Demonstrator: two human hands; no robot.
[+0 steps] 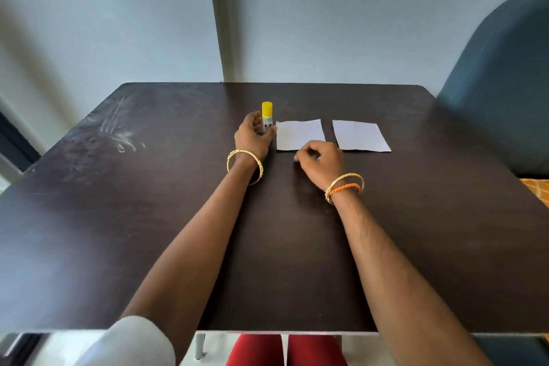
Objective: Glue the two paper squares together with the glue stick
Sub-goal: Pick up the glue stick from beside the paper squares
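A glue stick point(267, 116) with a yellow cap stands upright on the dark table point(178, 217), cap on. My left hand point(252, 135) is wrapped around its lower body, thumb and fingers touching it. Two white paper squares lie flat side by side to the right: the left paper square point(300, 134) next to the glue stick, the right paper square point(359, 135) a small gap away. My right hand point(319, 162) rests on the table just in front of the left square, fingers curled loosely, holding nothing.
A dark blue chair point(502, 83) stands past the table's right edge. A grey wall with a vertical pipe point(222, 24) rises behind the far edge. Pale scuff marks point(118, 134) cover the table's far left.
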